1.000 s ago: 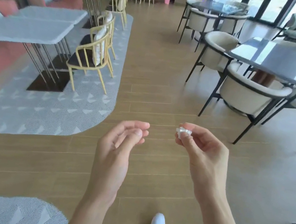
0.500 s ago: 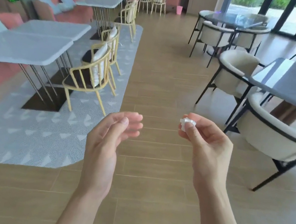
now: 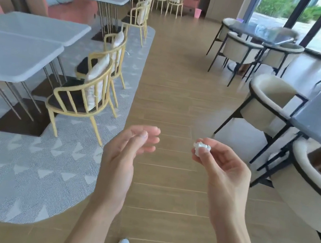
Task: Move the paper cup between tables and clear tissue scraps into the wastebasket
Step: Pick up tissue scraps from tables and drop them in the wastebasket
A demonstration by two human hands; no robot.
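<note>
White tissue scrap (image 3: 202,147) pinched, R hand (image 3: 223,172); wastebasket (image 3: 197,13) far

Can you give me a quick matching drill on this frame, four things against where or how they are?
Things:
1. tissue scrap
2. left hand
3. pink wastebasket
4. yellow chair

States:
A. far down the aisle, on the floor by the sofa end
B. on the grey rug beside a white table
C. pinched at the right hand's fingertips
D. fingers loosely curled, holding nothing

Pairs: 1-C, 2-D, 3-A, 4-B
</note>
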